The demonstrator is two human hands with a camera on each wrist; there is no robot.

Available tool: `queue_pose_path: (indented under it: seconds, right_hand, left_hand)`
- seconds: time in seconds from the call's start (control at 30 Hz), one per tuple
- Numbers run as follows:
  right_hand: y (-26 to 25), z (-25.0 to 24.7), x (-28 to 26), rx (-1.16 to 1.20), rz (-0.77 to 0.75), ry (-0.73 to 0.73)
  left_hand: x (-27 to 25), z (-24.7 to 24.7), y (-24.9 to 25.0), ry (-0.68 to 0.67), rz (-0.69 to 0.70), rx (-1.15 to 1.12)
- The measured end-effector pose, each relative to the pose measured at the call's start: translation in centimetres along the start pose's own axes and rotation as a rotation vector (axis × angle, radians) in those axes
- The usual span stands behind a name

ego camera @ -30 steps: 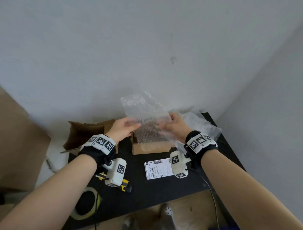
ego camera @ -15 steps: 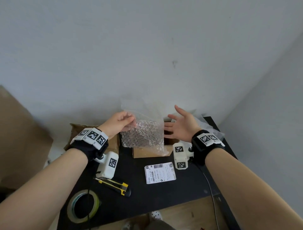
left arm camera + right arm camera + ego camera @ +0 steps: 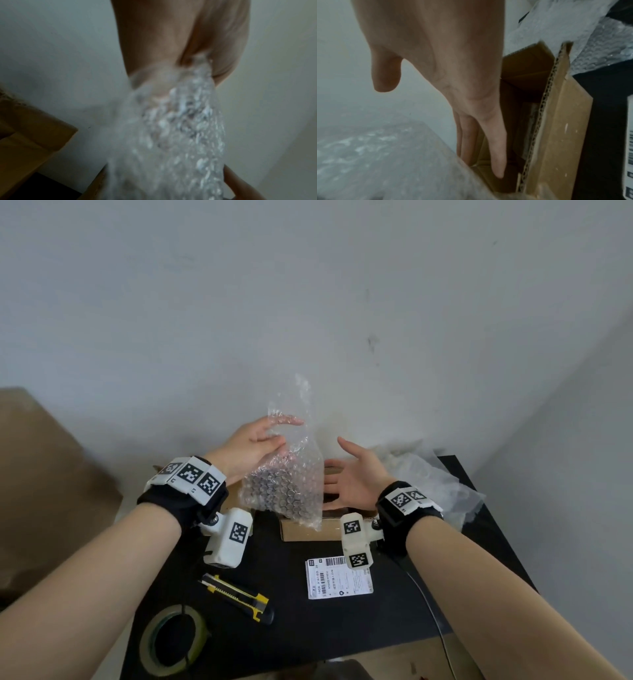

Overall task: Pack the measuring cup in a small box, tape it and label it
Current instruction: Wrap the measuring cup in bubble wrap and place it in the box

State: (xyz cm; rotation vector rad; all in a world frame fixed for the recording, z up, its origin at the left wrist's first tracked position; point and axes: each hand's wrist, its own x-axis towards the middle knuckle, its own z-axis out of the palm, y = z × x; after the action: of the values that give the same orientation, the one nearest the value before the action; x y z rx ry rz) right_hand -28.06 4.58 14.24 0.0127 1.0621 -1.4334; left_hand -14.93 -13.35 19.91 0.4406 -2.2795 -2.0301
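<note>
A: Measuring cup: not identifiable in any view. Head view: the small brown cardboard box [image 3: 310, 530] sits open on the black table [image 3: 298, 631], partly hidden behind a clear bubble wrap sheet [image 3: 287, 484].

B: Who holds the sheet?

A: The left hand [image 3: 248, 448] pinches its upper part between thumb and fingers; the sheet hangs down over the box front. The right hand [image 3: 356, 477] is beside it, palm toward the sheet, fingers straight and spread, holding nothing.

B: Other items, same view?

A: A white shipping label [image 3: 339, 578] lies flat near the box. A yellow-and-black utility knife [image 3: 238, 597] lies left of the label, and a roll of clear tape [image 3: 174, 640] is at the near left corner. Crumpled clear plastic [image 3: 435, 477] is at the far right.

B: Left wrist view?

A: Blurred. The sheet runs from the hand's grip down the frame; exact finger placement cannot be told.

B: Right wrist view?

A: Fingers [image 3: 496, 148] extended over the open box; its corrugated edge is visible. Contents too dark to tell.
</note>
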Motion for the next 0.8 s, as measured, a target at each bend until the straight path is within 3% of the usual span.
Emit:
queue_pose_path:
  seconds: [0.13,0.23,0.4,0.53,0.8]
  right_hand:
    - [0.4,0.6,0.4,0.088,0.017,-0.169]
    - [0.3,1.1,0.4,0.058,-0.061,-0.241]
    - [-0.7,0.3,0.5,-0.035,-0.260,-0.006]
    - [-1.2,-1.0,0.6,-0.064,-0.368,0.092]
    - [-3.0,-1.3,-0.8,-0.339,-0.588,0.368]
  left_hand:
    - [-0.2,-0.2,0.3,-0.026,0.008,0.021]
    - [-0.6,-0.8,0.0,-0.004,-0.015,0.092]
    - [-1.1,-1.8,-1.5,0.126,-0.111,0.180]
    - [-1.2,-2.5,-2.7,0.246,-0.122,0.242]
    - [0.2,-2.3,-3.5,0.529,-0.006,0.272]
